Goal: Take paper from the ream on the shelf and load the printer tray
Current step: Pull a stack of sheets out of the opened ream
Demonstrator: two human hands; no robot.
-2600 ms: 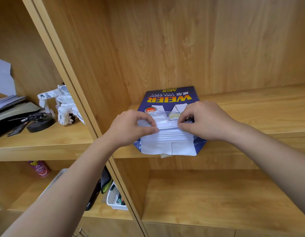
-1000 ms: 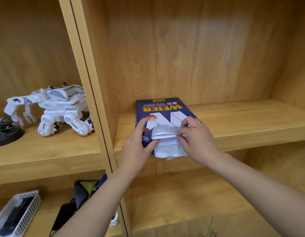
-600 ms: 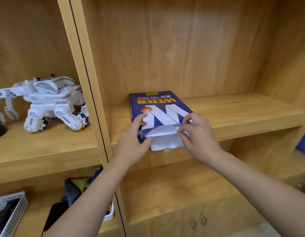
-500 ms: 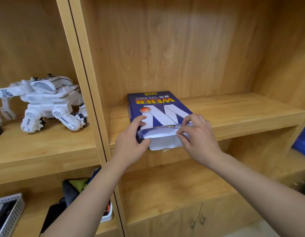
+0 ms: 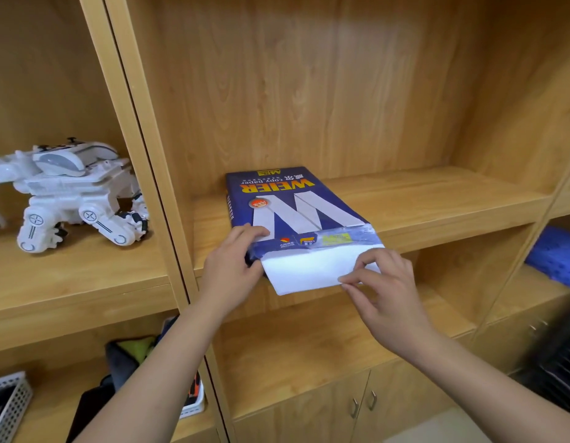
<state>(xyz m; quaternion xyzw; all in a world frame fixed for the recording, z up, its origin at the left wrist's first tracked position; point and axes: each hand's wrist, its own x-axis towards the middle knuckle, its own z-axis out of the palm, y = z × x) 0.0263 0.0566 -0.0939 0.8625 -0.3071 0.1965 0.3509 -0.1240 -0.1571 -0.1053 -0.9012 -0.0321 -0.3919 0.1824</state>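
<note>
Sheets [image 5: 304, 270] pinched by right hand [image 5: 384, 294] at shelf [image 5: 437, 199] front edge (thin, floppy), left hand [image 5: 227, 266] clamping ream [image 5: 290, 206].

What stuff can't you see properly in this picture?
- Printer tray: nowhere in the head view.
- How many sheets the right hand pinches from the blue ream: edges too fine to count.
- Left hand fingertips: hidden behind the ream's corner.
- White basket: cut off by the left edge.
- Dark thing at lower right: blurred.
</note>
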